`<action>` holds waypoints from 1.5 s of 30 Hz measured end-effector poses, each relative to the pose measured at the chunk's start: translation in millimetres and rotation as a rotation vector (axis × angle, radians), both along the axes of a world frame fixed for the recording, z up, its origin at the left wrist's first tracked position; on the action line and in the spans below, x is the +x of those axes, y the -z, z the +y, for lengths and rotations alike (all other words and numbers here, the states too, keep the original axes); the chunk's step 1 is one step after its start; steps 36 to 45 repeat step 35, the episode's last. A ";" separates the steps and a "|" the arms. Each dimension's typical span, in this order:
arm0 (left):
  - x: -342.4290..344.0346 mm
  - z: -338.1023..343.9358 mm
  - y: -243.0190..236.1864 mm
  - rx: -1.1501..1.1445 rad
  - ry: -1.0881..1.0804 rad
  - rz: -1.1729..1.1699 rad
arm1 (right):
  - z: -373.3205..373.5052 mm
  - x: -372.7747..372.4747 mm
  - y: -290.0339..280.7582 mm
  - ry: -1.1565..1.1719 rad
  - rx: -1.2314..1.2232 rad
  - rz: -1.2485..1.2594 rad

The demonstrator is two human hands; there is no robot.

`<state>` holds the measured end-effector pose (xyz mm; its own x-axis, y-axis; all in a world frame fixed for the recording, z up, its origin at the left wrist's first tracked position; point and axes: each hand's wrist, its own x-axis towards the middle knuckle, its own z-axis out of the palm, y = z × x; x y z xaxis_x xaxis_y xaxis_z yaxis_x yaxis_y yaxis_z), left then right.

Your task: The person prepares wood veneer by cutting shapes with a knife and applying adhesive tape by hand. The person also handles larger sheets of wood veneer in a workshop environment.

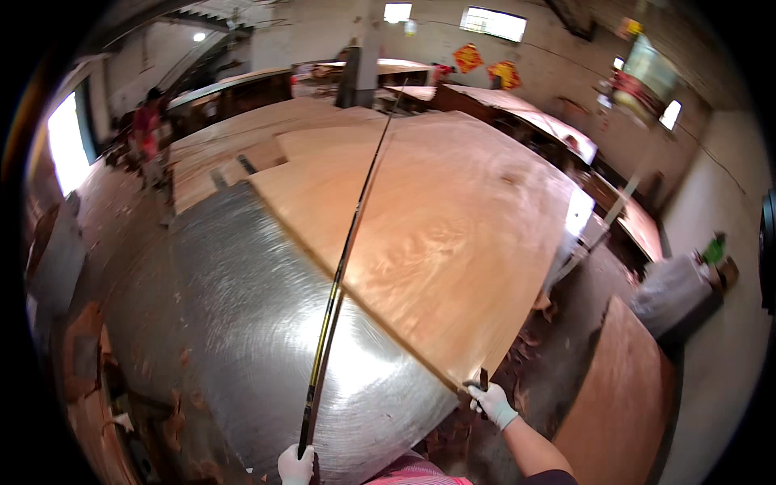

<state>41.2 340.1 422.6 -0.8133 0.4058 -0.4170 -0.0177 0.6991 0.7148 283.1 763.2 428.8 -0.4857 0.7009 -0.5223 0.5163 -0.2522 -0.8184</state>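
Note:
My left hand [296, 466], in a white glove, is closed around the butt of a long thin black pole [337, 281] with yellowish markings. The pole reaches far over a large pale wood veneer sheet [436, 234] and a shiny metal tabletop [242, 275]. At the near right corner of the veneer is my right hand [493, 404], also in a white glove. Its fingers are closed on a small dark tool [484, 378] whose exact kind I cannot make out. The veneer's straight near edge runs diagonally across the metal surface.
A person [148, 133] in reddish clothing stands at the far left. Stacks of wood sheets [517, 109] lie behind the table, around a pillar [365, 69]. On the right, a reddish board [618, 396] leans near a plastic-wrapped bundle [675, 291]. Wood scraps [174, 420] litter the floor.

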 end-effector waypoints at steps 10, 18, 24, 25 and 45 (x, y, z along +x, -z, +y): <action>33.8 -50.0 8.0 0.231 -0.068 -0.399 | -215.7 153.7 35.9 -0.197 -0.252 -0.229; 64.9 -216.3 15.6 0.040 -0.089 -0.291 | -397.5 164.6 82.6 -0.358 -0.523 -0.152; 92.1 -345.6 12.6 -0.112 -0.116 -0.133 | -486.2 164.6 155.4 -0.881 0.042 0.218; 96.6 -358.3 10.6 -0.135 -0.087 -0.057 | -489.5 164.2 159.4 -0.910 0.007 0.177; 88.2 -441.7 -15.9 -0.153 -0.185 0.294 | -507.3 83.9 62.4 -0.807 -0.351 -0.230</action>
